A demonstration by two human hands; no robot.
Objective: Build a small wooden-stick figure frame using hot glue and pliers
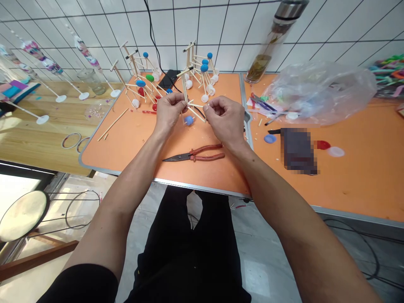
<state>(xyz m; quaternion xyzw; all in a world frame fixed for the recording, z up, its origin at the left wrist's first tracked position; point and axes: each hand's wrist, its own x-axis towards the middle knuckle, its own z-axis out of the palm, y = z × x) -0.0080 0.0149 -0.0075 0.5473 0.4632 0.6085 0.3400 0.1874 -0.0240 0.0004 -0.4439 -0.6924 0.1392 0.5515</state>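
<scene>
The workpiece, a frame of thin pale wooden sticks (pixel 197 105), is held just above the orange rectangular desk (pixel 135 145), between the centre of its left panel and the back edge. The left hand (pixel 171 111) pinches the frame at a joint, thumb against forefinger; the right hand (pixel 223 120) pinches the near-right stick ends, fingertips closed with no visible gap. Status: several sticks already meet at an angle, but the frame appears only partly assembled. A translucent blue round piece (pixel 188 120) shows directly beneath it; whether it is attached cannot be determined. Toward the back edge stand comparable stick assemblies (pixel 120 76), fitted with blue and green round pieces and translucent white ones; these appear further advanced. Their overlap prevents a reliable count. Unused stock appears to include a long straight wooden stick (pixel 112 124) near the left edge, short wooden offcuts (pixel 105 136) beside its lower end, and a flat blue plastic disc (pixel 269 138) on the right panel, beyond the metal seam. Long-nosed pliers with red handles (pixel 193 156) lie unheld near the front edge.
</scene>
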